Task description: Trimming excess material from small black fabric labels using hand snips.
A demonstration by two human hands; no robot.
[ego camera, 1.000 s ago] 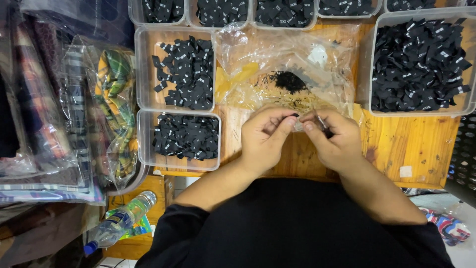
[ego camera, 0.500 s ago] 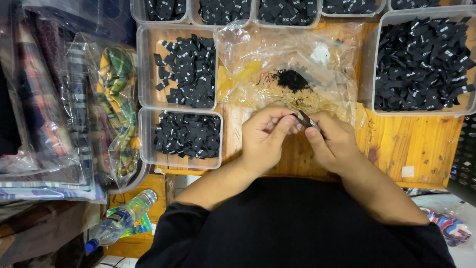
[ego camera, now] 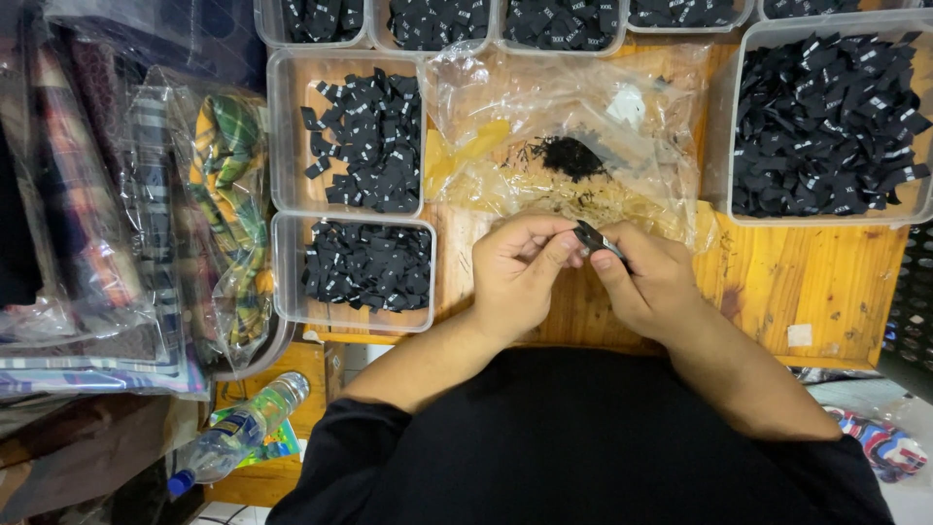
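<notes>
My left hand [ego camera: 520, 272] and my right hand [ego camera: 646, 277] meet over the wooden table [ego camera: 777, 282]. Between their fingertips they pinch a small black fabric label [ego camera: 590, 236] with white print. Just beyond the hands lies a crumpled clear plastic bag [ego camera: 573, 136] with a little heap of black scraps [ego camera: 569, 156] on it.
Clear plastic trays of black labels stand around: two at the left [ego camera: 282, 146] [ego camera: 284, 292], a big one at the right [ego camera: 731, 156], several along the far edge. Bagged plaid cloth [ego camera: 219, 194] is stacked at the left. A plastic bottle [ego camera: 238, 433] lies below the table edge.
The hands have stayed in place; the fingers have shifted slightly on the label, which now shows more plainly between the thumbs.
</notes>
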